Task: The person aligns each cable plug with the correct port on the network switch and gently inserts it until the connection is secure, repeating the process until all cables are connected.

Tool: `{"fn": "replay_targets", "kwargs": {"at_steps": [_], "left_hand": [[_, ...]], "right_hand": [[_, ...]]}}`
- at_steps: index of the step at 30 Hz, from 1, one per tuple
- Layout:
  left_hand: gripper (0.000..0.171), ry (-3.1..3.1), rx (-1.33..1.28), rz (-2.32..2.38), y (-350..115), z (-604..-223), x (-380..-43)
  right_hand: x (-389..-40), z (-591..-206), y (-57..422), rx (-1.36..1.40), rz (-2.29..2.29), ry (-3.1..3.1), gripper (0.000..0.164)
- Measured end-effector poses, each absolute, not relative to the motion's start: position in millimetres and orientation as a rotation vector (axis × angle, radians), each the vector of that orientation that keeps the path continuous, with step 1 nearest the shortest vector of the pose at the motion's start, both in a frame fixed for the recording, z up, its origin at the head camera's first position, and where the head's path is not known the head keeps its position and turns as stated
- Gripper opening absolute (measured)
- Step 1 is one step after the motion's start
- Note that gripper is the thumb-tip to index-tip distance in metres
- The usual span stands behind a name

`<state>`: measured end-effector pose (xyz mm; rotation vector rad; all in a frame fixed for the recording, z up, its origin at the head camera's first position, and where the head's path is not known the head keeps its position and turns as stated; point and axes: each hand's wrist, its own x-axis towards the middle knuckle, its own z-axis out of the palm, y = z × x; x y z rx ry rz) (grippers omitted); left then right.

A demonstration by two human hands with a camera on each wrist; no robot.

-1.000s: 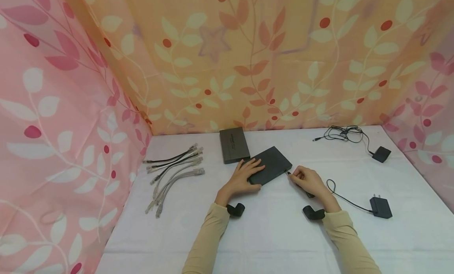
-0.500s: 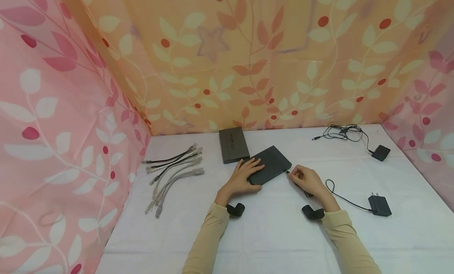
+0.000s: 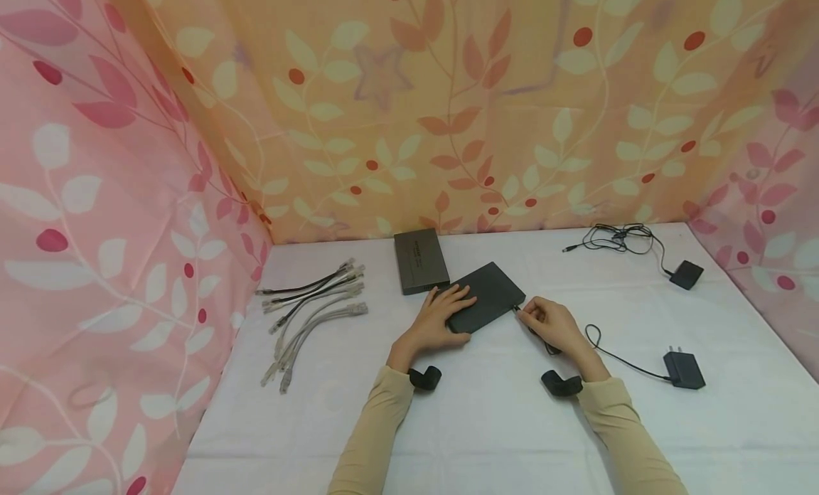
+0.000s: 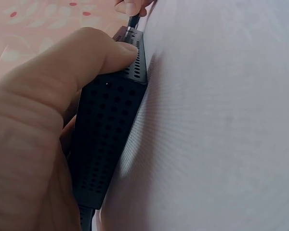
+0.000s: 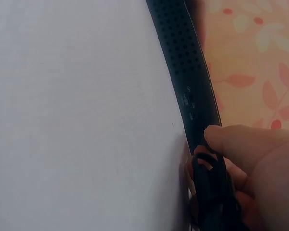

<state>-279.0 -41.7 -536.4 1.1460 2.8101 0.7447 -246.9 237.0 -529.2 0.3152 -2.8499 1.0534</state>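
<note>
A flat black network switch point(image 3: 489, 296) with perforated sides lies at an angle on the table. My left hand point(image 3: 438, 323) rests on its left part, fingers spread over the top and the thumb point(image 4: 118, 57) pressed along a perforated side. At the switch's right corner, my right hand point(image 3: 549, 323) pinches the thin power plug point(image 4: 133, 21) of a black cord, its tip right at the side face. Below those fingers hangs a tied bundle of that cord point(image 5: 214, 192); the pinch itself is partly hidden in the right wrist view. Off and on markings point(image 5: 189, 102) show on the side face.
Behind the switch lies a second dark grey box point(image 3: 422, 260). Several grey and black network cables point(image 3: 316, 317) lie to the left. At right are a power adapter point(image 3: 684, 369), its cord running to my right hand, and another adapter point(image 3: 687, 274) with a coiled cord.
My right hand has edged slightly left with the plug, closer to the switch's corner. My left hand stays on the switch.
</note>
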Motion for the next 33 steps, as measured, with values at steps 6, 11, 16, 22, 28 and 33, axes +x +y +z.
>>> {"fn": "replay_targets", "kwargs": {"at_steps": [6,11,16,22,28,33], "left_hand": [[0.072,2.811,1.133,0.73,-41,-532,-279],[0.071,2.804,1.118,0.711,-42,-530,-279],[0.07,2.796,1.118,0.696,-41,-528,-278],[0.069,2.796,1.127,0.706,-39,-524,-277],[0.068,2.784,1.121,0.693,-39,-521,-276],[0.069,2.777,1.127,0.678,-39,-524,-277]], "right_hand": [[-248,-531,235,0.32,1.022,-2.819,0.017],[-249,-533,232,0.302,1.052,-2.804,0.016],[-250,-535,232,0.29,1.054,-2.794,0.018],[-253,-534,231,0.283,1.054,-2.747,0.018],[-252,-533,230,0.261,1.084,-2.715,0.019],[-248,-532,230,0.24,1.136,-2.766,0.019]]}}
